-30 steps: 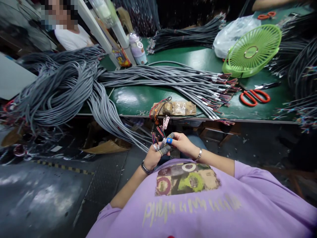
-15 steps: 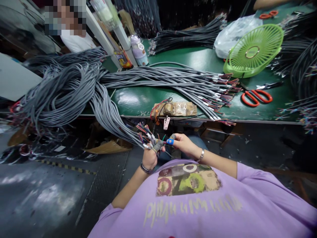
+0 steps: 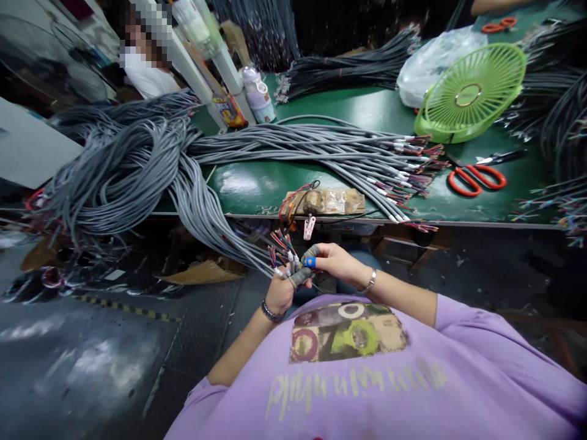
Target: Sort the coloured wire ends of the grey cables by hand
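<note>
My left hand (image 3: 280, 292) is closed around the ends of several grey cables (image 3: 238, 247), its thumb wrapped in grey covering. Coloured wires (image 3: 283, 240) fan out from the white-banded cable ends above it. My right hand (image 3: 337, 261) pinches at these ends from the right, a grey cover on its index finger and a blue band on its thumb. Its fingertips meet the left thumb, and which wires sit between them is hidden. The cables run up left over the table edge into a large coiled bundle (image 3: 137, 165).
On the green table (image 3: 257, 183) lie more grey cables (image 3: 298, 143), red-handled scissors (image 3: 477, 179), a green fan (image 3: 472, 95), a plastic bag (image 3: 435, 64) and a bottle (image 3: 258, 95). A wooden block (image 3: 339, 200) with a pink clip (image 3: 309, 227) sits at the edge. Another person (image 3: 149, 76) is at upper left.
My right hand has moved slightly left, closing up against the left thumb. The cable ends have shifted a little right, and the wires stretched between my hands no longer show.
</note>
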`<control>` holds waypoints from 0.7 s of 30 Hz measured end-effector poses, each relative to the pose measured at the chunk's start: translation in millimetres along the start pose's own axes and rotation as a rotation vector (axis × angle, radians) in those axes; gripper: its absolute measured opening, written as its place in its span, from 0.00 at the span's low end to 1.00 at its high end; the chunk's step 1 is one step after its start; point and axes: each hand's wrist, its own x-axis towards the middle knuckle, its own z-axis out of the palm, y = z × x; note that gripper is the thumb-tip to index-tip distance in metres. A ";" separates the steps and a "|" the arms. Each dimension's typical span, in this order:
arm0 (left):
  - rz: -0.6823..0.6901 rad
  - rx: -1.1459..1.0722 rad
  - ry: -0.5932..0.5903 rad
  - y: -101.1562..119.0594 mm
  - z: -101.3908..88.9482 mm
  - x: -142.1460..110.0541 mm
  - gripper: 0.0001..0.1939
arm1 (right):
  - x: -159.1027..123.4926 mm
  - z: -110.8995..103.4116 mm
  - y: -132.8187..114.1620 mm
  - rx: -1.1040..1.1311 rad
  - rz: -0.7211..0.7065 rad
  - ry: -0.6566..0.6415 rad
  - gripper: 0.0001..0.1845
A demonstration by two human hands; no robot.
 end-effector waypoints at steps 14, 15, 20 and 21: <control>-0.033 -0.150 0.103 17.4 5.2 3.2 0.14 | 8.2 -19.7 4.0 0.263 0.023 0.323 0.20; -0.049 -0.180 0.100 20.0 5.8 4.6 0.14 | 11.6 -23.4 3.6 0.286 0.055 0.307 0.20; -0.090 -0.263 0.113 31.4 12.4 15.0 0.16 | 31.7 -27.9 -6.1 0.331 0.148 0.205 0.23; -0.089 -0.269 0.109 32.6 13.3 17.5 0.16 | 35.0 -26.1 -9.4 0.330 0.144 0.178 0.24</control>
